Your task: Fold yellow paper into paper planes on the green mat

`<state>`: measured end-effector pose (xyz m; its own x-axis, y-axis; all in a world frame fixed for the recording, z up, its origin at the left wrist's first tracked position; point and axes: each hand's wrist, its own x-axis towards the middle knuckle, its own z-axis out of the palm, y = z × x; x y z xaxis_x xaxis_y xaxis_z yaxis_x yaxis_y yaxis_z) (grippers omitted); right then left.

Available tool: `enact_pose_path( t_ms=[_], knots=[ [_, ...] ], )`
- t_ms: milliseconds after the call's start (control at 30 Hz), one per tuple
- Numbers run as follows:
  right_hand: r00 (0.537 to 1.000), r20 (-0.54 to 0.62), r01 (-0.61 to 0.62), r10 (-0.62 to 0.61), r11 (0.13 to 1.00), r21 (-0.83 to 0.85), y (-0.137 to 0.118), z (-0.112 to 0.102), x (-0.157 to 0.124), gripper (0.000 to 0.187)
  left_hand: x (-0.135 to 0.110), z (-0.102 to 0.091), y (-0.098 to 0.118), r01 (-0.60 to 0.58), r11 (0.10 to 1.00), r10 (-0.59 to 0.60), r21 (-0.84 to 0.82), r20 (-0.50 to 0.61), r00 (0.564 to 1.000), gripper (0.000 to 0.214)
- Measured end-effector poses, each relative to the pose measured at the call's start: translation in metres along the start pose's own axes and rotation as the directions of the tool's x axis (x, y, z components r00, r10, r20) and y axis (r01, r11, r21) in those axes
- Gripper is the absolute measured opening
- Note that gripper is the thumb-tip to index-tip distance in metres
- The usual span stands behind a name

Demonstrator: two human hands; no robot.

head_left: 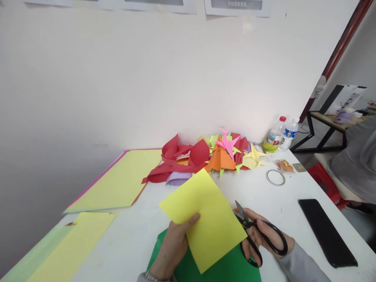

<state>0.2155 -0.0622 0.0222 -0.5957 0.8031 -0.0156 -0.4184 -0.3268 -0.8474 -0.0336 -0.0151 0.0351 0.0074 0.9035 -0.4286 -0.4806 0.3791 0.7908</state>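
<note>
A rectangular sheet of yellow paper is pinched in my left hand, its thumb on top and the other fingers hidden beneath. My right hand has its fingers through the black handles of a pair of scissors. The blades are parted and point up and left, close to the sheet's right edge; whether they touch it I cannot tell. Below the yellow sheet, green paper lies on the table, partly covered by my left hand and the sheet.
Folded paper shapes and curled red paper are heaped by the wall. Large coloured sheets and paper strips lie left. A tape roll, bottles and a black phone-like slab stand or lie right. A person sits beyond.
</note>
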Motion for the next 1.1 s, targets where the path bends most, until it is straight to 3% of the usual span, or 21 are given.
enact_pose_path(
  t_ms=[267, 467, 1100],
  knots=[
    [1.0, -0.02, 0.007, -0.008, 1.0, -0.027, 0.008, -0.003, 0.0, 0.082, 0.002, 0.0, -0.004, -0.008, 1.0, 0.008, -0.003, 0.016, 1.0, 0.073],
    [1.0, 0.004, -0.002, 0.002, 0.996, -0.086, 0.021, -0.01, 0.0, 0.085, 0.0, 0.002, -0.013, 0.073, 0.997, -0.074, 0.014, 0.091, 0.993, 0.066],
    [0.99, -0.132, 0.033, -0.05, 0.991, -0.13, 0.019, -0.009, 0.0, 0.082, 0.0, 0.004, -0.012, 0.102, 0.994, -0.101, -0.032, 0.038, 0.994, 0.054]
  ],
)
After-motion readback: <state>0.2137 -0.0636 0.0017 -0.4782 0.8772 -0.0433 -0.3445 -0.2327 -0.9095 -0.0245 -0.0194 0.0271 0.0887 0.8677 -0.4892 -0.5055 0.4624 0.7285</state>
